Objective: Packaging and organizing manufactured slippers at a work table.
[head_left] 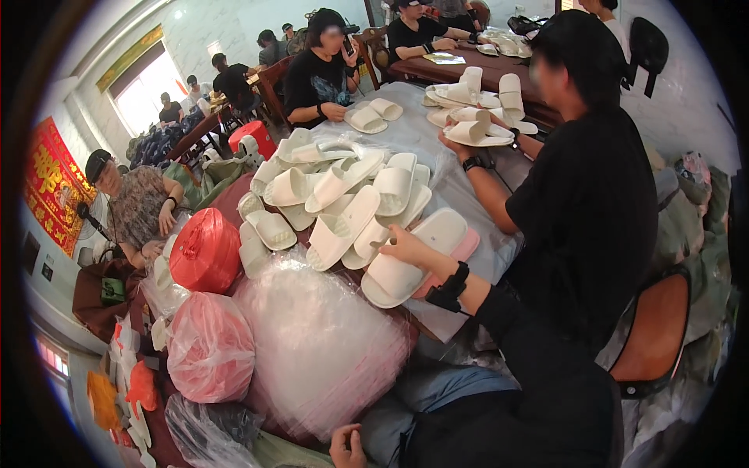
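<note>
My right hand (pixel 407 248), with a black band on its wrist, stretches over the pile of white slippers (pixel 331 187). Its thumb and fingers are apart at the edge of one slipper, and I see no grip on it. Just below this hand lies a large white slipper (pixel 394 273) over a pink slipper (pixel 466 248). My left hand (pixel 347 448) is low by my lap, loosely curled with gaps between its fingers, and I see nothing in it. Nearest to it is a stack of clear plastic bags (pixel 320 343).
A red roll of twine (pixel 206 249) and a pink roll in clear plastic (pixel 211 347) stand left of the bags. Beside me on the right, a co-worker (pixel 581 171) holds white slippers (pixel 477 131). Another person (pixel 316 78) sits across the table, near a slipper pair (pixel 373 115).
</note>
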Action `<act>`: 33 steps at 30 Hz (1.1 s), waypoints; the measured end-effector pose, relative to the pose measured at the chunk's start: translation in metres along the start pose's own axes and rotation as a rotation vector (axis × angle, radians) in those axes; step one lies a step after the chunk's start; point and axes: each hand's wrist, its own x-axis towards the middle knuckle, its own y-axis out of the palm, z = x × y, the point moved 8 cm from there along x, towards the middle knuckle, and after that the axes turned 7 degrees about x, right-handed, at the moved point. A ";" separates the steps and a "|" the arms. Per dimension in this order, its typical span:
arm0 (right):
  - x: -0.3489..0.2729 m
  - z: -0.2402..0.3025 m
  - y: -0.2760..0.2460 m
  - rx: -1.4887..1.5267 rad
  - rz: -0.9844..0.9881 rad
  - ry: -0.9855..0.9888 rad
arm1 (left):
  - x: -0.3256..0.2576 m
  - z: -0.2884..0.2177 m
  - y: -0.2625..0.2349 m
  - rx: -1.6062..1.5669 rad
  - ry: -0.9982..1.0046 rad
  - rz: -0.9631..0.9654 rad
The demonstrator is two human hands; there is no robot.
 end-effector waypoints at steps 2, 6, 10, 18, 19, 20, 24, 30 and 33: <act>0.002 0.003 0.007 0.115 0.032 0.014 | 0.011 -0.055 0.000 0.522 0.535 -0.191; 0.006 -0.005 0.031 0.273 0.312 0.166 | 0.033 -0.067 0.002 0.840 0.696 -0.424; 0.007 0.005 0.027 0.141 0.178 0.083 | 0.078 -0.003 0.010 0.768 0.441 -0.333; -0.011 0.022 -0.004 0.481 0.000 0.055 | 0.102 0.026 0.027 0.929 0.318 -0.403; -0.012 0.024 -0.009 0.450 -0.054 0.042 | 0.102 0.024 0.027 0.937 0.328 -0.416; -0.018 0.030 -0.012 0.446 -0.047 0.039 | 0.103 0.021 0.030 0.940 0.345 -0.427; -0.036 0.043 -0.002 0.405 0.032 0.047 | 0.103 0.024 0.027 0.940 0.341 -0.455; -0.075 0.043 -0.005 0.542 -0.011 0.066 | 0.101 0.017 0.028 0.947 0.344 -0.456; -0.110 0.059 0.005 0.721 -0.004 0.054 | 0.101 0.019 0.028 0.942 0.328 -0.439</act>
